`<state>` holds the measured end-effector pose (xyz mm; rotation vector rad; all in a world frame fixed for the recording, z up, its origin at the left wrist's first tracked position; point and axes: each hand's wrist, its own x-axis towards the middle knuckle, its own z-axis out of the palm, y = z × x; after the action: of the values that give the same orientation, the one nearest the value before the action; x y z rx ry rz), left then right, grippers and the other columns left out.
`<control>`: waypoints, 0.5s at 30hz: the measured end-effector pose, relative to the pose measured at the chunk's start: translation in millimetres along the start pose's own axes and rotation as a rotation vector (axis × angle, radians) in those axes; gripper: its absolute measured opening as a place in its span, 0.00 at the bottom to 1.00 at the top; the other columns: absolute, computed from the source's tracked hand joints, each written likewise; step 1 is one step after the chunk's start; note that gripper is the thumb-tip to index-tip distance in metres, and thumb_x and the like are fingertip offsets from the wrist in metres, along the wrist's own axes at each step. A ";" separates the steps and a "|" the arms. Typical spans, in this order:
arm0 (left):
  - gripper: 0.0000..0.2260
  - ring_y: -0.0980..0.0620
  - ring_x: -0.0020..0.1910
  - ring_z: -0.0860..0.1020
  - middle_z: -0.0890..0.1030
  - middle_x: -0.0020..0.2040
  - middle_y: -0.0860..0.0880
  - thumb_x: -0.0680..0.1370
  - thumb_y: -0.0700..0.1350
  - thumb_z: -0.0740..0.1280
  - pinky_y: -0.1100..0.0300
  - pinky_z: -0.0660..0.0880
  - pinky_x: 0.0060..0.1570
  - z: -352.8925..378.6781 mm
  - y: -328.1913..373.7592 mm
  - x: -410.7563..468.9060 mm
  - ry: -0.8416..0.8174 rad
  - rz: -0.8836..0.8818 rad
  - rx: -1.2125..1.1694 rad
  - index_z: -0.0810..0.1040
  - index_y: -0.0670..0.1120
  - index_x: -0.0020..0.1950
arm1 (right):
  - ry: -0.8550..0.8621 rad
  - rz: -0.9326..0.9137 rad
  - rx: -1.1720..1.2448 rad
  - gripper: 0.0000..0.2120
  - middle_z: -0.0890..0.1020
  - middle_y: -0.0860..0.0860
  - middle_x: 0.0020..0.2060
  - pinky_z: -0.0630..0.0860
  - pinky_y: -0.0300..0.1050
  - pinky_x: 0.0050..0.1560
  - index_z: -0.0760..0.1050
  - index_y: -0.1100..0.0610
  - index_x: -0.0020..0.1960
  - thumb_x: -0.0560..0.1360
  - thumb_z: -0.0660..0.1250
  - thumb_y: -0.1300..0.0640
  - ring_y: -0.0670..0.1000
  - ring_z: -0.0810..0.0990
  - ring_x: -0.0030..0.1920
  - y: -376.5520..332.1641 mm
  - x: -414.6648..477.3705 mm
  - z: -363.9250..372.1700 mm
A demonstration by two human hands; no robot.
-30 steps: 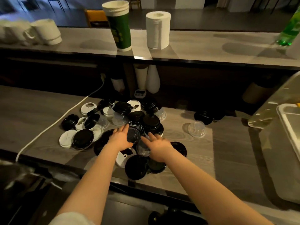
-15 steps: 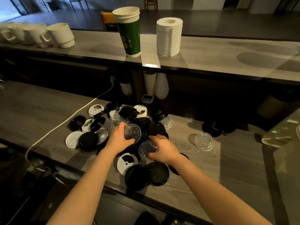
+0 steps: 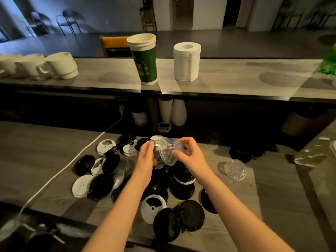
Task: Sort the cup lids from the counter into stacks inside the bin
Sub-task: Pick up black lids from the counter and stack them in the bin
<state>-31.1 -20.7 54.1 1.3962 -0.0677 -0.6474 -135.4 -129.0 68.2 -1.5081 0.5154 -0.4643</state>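
Observation:
A heap of black, white and clear cup lids lies on the grey wood counter. Above the heap I hold clear dome lids between both hands. My left hand holds them from the left side. My right hand pinches them from the right. One more clear lid lies alone to the right of the heap. A black lid sits behind it. The clear bin shows only as a corner at the right edge.
A white cable runs across the counter left of the lids. On the raised shelf behind stand a green paper cup stack, a paper roll and white mugs. A small timer sits under the shelf.
Both hands picked clear lids out of the heap, lifted them and brought them together above it. The camera tilted up and left, so most of the bin left the view.

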 end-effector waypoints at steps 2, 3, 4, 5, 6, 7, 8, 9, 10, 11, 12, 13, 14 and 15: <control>0.16 0.51 0.49 0.75 0.77 0.49 0.48 0.81 0.48 0.58 0.55 0.72 0.51 -0.8 5.3 4.3 0.021 -0.015 -0.099 0.71 0.43 0.66 | 0.028 -0.016 -0.005 0.18 0.77 0.49 0.55 0.78 0.37 0.50 0.69 0.49 0.54 0.70 0.73 0.60 0.46 0.78 0.55 -2.8 -1.0 8.9; 0.14 0.50 0.50 0.75 0.77 0.50 0.47 0.82 0.45 0.57 0.56 0.71 0.51 -2.4 7.7 6.4 0.014 -0.004 -0.105 0.71 0.42 0.66 | 0.045 -0.044 -0.039 0.19 0.76 0.47 0.55 0.77 0.36 0.49 0.69 0.48 0.54 0.70 0.73 0.60 0.43 0.77 0.55 -4.8 -1.7 11.7; 0.13 0.48 0.52 0.75 0.77 0.53 0.46 0.81 0.43 0.58 0.56 0.71 0.51 -4.3 10.0 8.1 -0.001 0.005 -0.091 0.72 0.43 0.64 | 0.053 -0.081 -0.090 0.20 0.76 0.44 0.54 0.76 0.33 0.48 0.68 0.48 0.54 0.70 0.74 0.60 0.39 0.76 0.54 -7.4 -2.7 14.3; 0.11 0.48 0.53 0.76 0.78 0.55 0.45 0.81 0.41 0.59 0.57 0.73 0.50 -5.8 13.6 7.6 -0.027 0.015 -0.085 0.72 0.44 0.62 | 0.049 -0.118 -0.154 0.21 0.75 0.40 0.54 0.75 0.30 0.48 0.68 0.48 0.56 0.69 0.74 0.60 0.35 0.75 0.54 -10.2 -3.6 16.7; 0.10 0.48 0.52 0.78 0.79 0.54 0.45 0.80 0.40 0.61 0.58 0.75 0.46 -8.4 17.9 5.8 -0.066 0.017 -0.093 0.72 0.45 0.61 | 0.036 -0.147 -0.222 0.23 0.74 0.37 0.54 0.74 0.29 0.49 0.67 0.48 0.57 0.69 0.75 0.58 0.32 0.74 0.54 -12.9 -4.3 19.4; 0.10 0.48 0.48 0.80 0.81 0.51 0.44 0.79 0.40 0.61 0.58 0.77 0.42 -10.7 21.1 4.9 -0.102 0.003 -0.124 0.72 0.45 0.60 | 0.023 -0.173 -0.290 0.24 0.74 0.36 0.54 0.73 0.28 0.51 0.66 0.47 0.58 0.68 0.75 0.57 0.32 0.74 0.55 -14.9 -4.4 22.6; 0.10 0.48 0.46 0.82 0.82 0.50 0.44 0.79 0.41 0.61 0.58 0.78 0.39 -14.2 23.8 4.2 -0.133 -0.010 -0.168 0.71 0.43 0.61 | 0.015 -0.197 -0.360 0.25 0.75 0.35 0.53 0.74 0.29 0.52 0.66 0.46 0.59 0.68 0.75 0.55 0.32 0.74 0.55 -16.8 -4.2 25.7; 0.12 0.47 0.46 0.82 0.82 0.51 0.42 0.80 0.43 0.60 0.58 0.78 0.38 -18.5 24.8 4.3 -0.158 -0.009 -0.197 0.71 0.41 0.62 | 0.010 -0.215 -0.428 0.26 0.75 0.35 0.53 0.74 0.29 0.51 0.66 0.45 0.59 0.67 0.75 0.53 0.33 0.75 0.54 -18.0 -3.5 28.1; 0.14 0.46 0.48 0.82 0.81 0.54 0.41 0.81 0.44 0.58 0.57 0.79 0.39 -22.0 25.2 3.9 -0.182 -0.003 -0.196 0.70 0.40 0.64 | 0.006 -0.223 -0.486 0.27 0.75 0.36 0.52 0.74 0.29 0.50 0.66 0.45 0.60 0.67 0.75 0.52 0.34 0.75 0.53 -19.4 -2.8 30.0; 0.14 0.46 0.50 0.81 0.81 0.55 0.40 0.81 0.45 0.57 0.57 0.78 0.39 -25.2 25.6 2.5 -0.200 0.006 -0.163 0.70 0.40 0.64 | 0.000 -0.224 -0.533 0.27 0.76 0.37 0.52 0.73 0.28 0.49 0.66 0.46 0.61 0.67 0.75 0.50 0.34 0.75 0.52 -20.3 -2.2 31.2; 0.13 0.47 0.49 0.82 0.81 0.55 0.41 0.81 0.45 0.57 0.58 0.78 0.39 -28.4 25.8 0.8 -0.218 0.028 -0.126 0.71 0.42 0.63 | -0.010 -0.222 -0.569 0.27 0.76 0.37 0.52 0.72 0.27 0.48 0.67 0.46 0.61 0.67 0.75 0.49 0.35 0.75 0.51 -21.4 -2.4 32.3; 0.11 0.49 0.48 0.82 0.81 0.54 0.42 0.81 0.45 0.57 0.60 0.78 0.38 -32.4 26.0 -1.0 -0.229 0.057 -0.089 0.72 0.43 0.61 | -0.021 -0.220 -0.592 0.28 0.77 0.38 0.51 0.71 0.26 0.47 0.67 0.47 0.62 0.67 0.75 0.49 0.36 0.76 0.51 -22.2 -2.7 33.5; 0.10 0.50 0.47 0.82 0.81 0.53 0.43 0.81 0.45 0.58 0.60 0.78 0.38 -36.2 25.3 -0.9 -0.237 0.068 -0.064 0.72 0.44 0.60 | -0.028 -0.217 -0.607 0.28 0.77 0.38 0.51 0.71 0.26 0.48 0.68 0.47 0.62 0.66 0.76 0.48 0.37 0.75 0.51 -22.1 -3.2 34.8; 0.10 0.50 0.48 0.82 0.81 0.54 0.43 0.80 0.45 0.59 0.58 0.78 0.40 -40.1 25.1 -0.3 -0.255 0.067 -0.050 0.72 0.45 0.60 | -0.029 -0.214 -0.622 0.28 0.77 0.38 0.51 0.71 0.28 0.49 0.69 0.48 0.63 0.67 0.76 0.49 0.38 0.75 0.52 -21.2 -3.4 36.5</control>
<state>-5.2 15.9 69.4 1.2529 -0.2974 -0.7630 -116.2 -97.7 89.3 -2.1788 0.5020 -0.4686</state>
